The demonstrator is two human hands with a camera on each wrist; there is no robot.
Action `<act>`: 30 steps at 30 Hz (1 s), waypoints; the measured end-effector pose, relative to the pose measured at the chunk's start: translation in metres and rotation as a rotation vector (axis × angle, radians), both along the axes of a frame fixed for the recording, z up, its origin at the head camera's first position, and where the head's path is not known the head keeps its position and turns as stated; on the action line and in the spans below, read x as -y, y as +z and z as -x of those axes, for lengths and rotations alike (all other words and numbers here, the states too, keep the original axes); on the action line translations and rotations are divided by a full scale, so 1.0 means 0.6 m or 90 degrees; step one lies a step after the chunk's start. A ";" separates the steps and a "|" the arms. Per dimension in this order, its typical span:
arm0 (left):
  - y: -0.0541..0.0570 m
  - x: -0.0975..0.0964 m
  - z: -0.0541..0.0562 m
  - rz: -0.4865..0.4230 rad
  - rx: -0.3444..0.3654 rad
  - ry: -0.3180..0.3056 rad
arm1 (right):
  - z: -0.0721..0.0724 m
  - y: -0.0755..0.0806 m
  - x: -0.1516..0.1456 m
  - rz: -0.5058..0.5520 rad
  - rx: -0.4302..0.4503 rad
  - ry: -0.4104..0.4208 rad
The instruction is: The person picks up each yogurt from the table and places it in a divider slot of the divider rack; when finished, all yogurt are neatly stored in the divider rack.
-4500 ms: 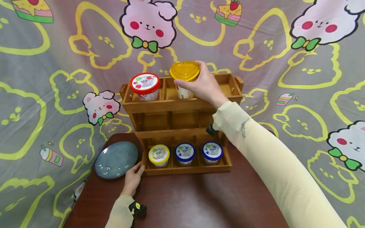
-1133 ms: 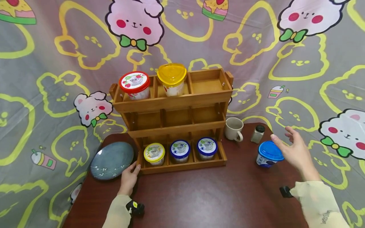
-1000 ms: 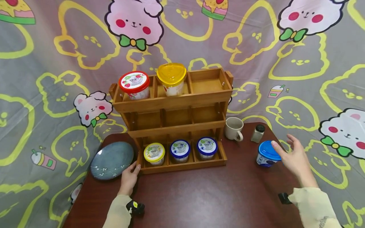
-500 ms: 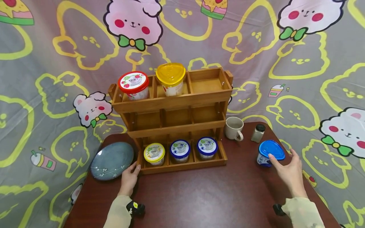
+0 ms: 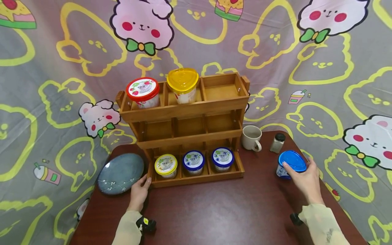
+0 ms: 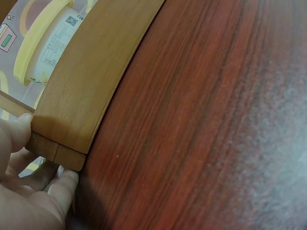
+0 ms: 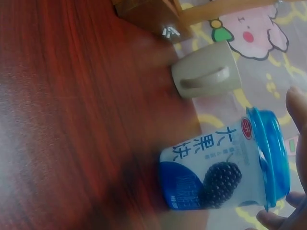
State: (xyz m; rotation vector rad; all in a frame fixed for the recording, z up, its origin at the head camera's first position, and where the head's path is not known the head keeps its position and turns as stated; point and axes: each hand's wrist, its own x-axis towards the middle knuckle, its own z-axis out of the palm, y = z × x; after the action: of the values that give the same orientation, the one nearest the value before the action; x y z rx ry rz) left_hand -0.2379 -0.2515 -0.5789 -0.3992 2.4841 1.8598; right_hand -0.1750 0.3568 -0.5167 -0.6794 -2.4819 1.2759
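Note:
At the lower left corner of the three-tier wooden shelf (image 5: 185,112), my left hand (image 5: 139,194) holds the end of the bottom tier, its thumb on one side and its fingertips on the other in the left wrist view. My right hand (image 5: 307,182) spreads around the blue lid of a yogurt cup (image 7: 216,170) with a blackberry print, which stands upright on the table. In the right wrist view a gap shows between the thumb (image 7: 296,108) and the lid, while other fingertips are right by its edge.
A red-lidded tub (image 5: 143,92) and yellow-lidded cup (image 5: 183,85) occupy the top tier. One yellow-lidded tub (image 5: 166,165) and two blue-lidded tubs (image 5: 193,162) fill the bottom. A grey-blue plate (image 5: 120,173) lies left; a mug (image 5: 251,137) and black-capped jar (image 5: 277,143) stand right.
The right hand left the yellow-lidded cup in the top tier's middle compartment, moved down right, and came in around the blue-lidded yogurt cup. The left hand stays at the shelf corner.

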 end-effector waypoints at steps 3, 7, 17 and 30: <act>0.000 0.000 0.000 0.000 0.001 0.003 | 0.007 0.004 0.001 -0.001 0.015 -0.006; 0.001 0.000 0.000 0.001 0.001 0.005 | 0.017 0.003 0.002 -0.002 0.022 -0.015; -0.001 -0.001 0.002 0.004 -0.012 0.011 | 0.029 -0.007 0.005 -0.008 0.025 -0.013; 0.003 -0.001 0.001 0.013 -0.012 0.007 | 0.028 -0.024 -0.003 0.030 0.024 -0.014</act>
State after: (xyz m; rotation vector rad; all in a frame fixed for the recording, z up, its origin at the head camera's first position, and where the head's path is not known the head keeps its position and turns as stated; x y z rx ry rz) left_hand -0.2388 -0.2507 -0.5769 -0.3984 2.5203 1.8522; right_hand -0.1917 0.3589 -0.5312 -0.7462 -2.4746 1.3296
